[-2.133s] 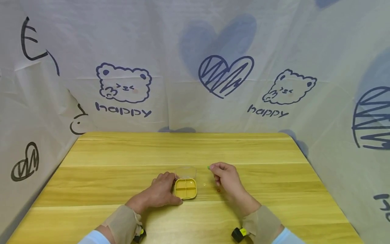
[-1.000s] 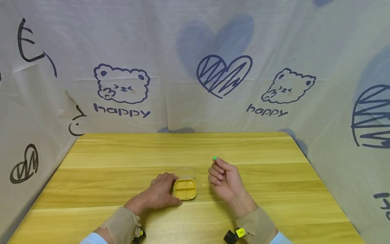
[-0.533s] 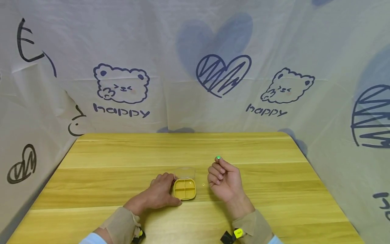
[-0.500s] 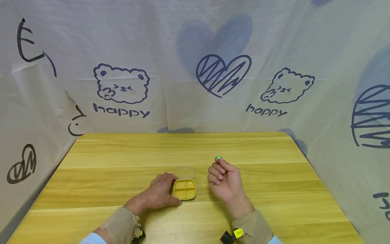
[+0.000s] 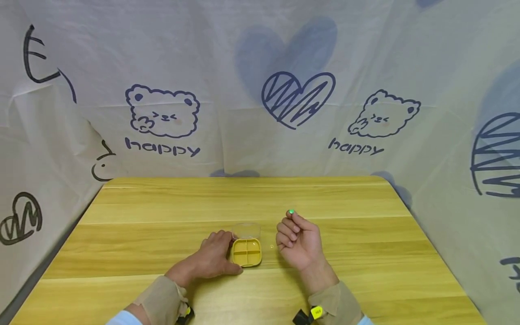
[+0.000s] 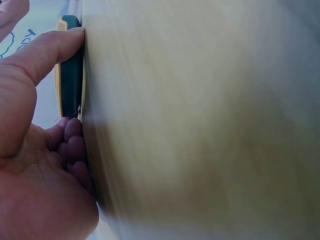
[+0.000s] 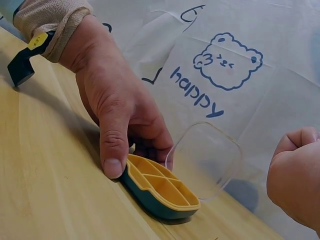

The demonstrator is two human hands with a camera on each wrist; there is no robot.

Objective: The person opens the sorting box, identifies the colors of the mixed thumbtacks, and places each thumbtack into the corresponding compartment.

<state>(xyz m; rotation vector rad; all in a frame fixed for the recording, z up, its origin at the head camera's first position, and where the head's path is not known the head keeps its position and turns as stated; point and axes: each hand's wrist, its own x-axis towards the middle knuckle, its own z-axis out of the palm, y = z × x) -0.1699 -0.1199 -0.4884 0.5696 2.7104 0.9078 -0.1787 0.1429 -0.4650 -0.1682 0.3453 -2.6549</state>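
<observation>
A small yellow pill box [image 5: 241, 258] with a cross divider lies on the table, its clear lid [image 7: 210, 157] raised at the back. Its outer shell looks dark green in the wrist views. My left hand [image 5: 209, 257] holds the box from the left, thumb at the near corner and fingers behind. To the right, my right hand [image 5: 301, 243] is raised with the palm turned toward me, other fingers curled. Between its thumb and index fingertip it pinches a small green pill [image 5: 291, 211]. A tiny yellowish pill [image 5: 271, 246] lies on the table between box and right hand.
The wood-grain table [image 5: 162, 203] runs back to a white cloth [image 5: 227, 131] with printed bears and hearts. More cloth hangs at both sides. A black wrist camera [image 5: 302, 317] sits under the right wrist.
My right hand has turned palm toward me and lifted the green pill upward and slightly right, then stayed nearly still. An orange pill seen earlier is now hidden behind it. My left hand stays put.
</observation>
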